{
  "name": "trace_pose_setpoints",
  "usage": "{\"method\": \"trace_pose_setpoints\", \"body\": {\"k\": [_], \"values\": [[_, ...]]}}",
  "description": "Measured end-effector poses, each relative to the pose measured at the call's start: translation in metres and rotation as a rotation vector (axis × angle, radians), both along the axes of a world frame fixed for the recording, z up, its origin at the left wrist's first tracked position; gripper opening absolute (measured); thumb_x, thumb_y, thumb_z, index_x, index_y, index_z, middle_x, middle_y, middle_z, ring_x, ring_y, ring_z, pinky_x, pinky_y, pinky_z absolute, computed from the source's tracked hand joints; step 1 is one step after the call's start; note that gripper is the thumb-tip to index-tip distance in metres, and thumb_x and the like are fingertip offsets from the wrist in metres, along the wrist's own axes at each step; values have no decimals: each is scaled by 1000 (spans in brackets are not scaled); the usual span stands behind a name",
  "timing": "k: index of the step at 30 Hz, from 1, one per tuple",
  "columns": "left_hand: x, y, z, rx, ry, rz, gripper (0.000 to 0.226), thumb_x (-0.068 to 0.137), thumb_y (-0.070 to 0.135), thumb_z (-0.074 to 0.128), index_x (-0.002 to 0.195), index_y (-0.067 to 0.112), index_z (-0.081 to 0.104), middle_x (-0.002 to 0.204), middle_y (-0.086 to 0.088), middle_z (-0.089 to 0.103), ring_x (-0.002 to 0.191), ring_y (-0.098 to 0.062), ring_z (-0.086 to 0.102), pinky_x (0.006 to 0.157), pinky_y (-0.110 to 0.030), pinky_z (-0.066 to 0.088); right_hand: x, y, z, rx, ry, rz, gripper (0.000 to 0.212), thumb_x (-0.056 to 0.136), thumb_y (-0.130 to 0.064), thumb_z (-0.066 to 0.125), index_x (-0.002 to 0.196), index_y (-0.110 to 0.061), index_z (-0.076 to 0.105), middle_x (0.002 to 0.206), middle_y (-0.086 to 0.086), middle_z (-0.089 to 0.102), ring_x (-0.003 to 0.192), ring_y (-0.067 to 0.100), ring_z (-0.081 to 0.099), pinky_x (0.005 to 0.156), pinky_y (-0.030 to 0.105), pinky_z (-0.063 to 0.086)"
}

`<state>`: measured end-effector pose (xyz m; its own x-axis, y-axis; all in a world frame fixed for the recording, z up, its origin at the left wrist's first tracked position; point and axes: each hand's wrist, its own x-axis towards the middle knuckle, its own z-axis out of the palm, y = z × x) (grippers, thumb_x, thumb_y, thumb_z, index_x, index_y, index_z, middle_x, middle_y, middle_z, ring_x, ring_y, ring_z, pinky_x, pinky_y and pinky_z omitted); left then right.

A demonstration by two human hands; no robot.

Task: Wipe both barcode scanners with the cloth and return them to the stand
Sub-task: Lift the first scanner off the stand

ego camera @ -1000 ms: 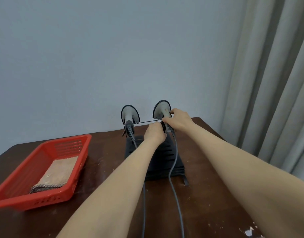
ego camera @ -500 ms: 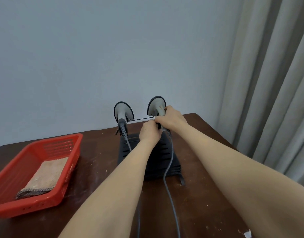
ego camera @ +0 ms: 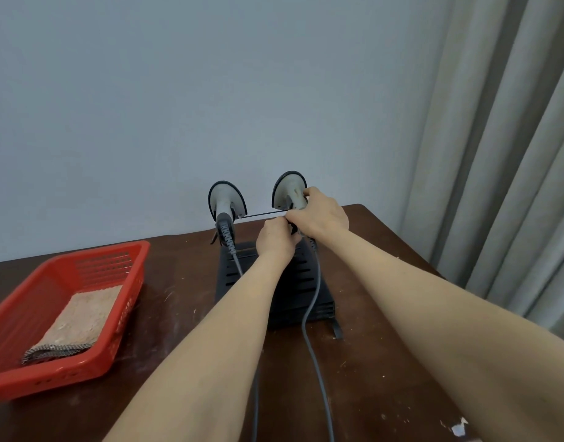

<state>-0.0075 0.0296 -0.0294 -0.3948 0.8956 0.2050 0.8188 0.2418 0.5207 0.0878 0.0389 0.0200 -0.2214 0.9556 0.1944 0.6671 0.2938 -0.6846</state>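
Plain indoor room, exact kind uncertain; possibly a small office or shop back room. Evidence: scuffed dark wooden table [ego camera: 385, 362]; bare pale blue-grey wall [ego camera: 210, 90] behind its far edge; grey pleated curtain [ego camera: 513, 154] beyond its right edge; corded barcode scanners [ego camera: 226, 202] on a black stand [ego camera: 296, 282] at the far edge; red plastic basket [ego camera: 67, 374] near the left edge.

Red basket [ego camera: 51, 381] at left of scuffed dark brown tabletop [ego camera: 178, 298]. Pale wall [ego camera: 210, 90] behind, grey curtain [ego camera: 513, 154] at right. Small white scrap [ego camera: 459, 429], perhaps paper, near front right edge.
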Motion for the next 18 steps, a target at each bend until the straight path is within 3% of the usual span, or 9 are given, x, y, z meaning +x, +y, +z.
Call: {"method": "trace_pose_setpoints", "body": {"k": [5,9,14,18], "values": [[1,-1,1,-1,3,1,14,90,21,57,95,9,59,99,-11,66,76,-24,52,59,-31,38,0,-2,-1,35,13,-8,49,74,-29,55,122,-20,52,100,5,65,92,27,60,75,34,47],[2,-1,1,-12,7,0,16,91,20,57,99,7,60,102,-12,65,88,-30,59,61,-32,39,1,-3,-1,36,40,-6,46,75,-28,55,120,-20,54,99,4,65,91,27,59,73,33,45],[3,-1,1,-10,11,6,13,91,22,56,83,12,51,96,-12,64,75,-26,51,58,-31,37,3,-6,1,49,83,-1,43,76,-26,54,118,-20,54,93,3,66,86,26,58,68,32,42],[3,0,0,-14,5,7,13,91,22,56,83,12,53,92,-12,65,73,-26,52,57,-31,38,6,-7,4,56,98,2,44,78,-29,55,122,-22,53,92,3,64,86,26,59,67,31,42]]}}
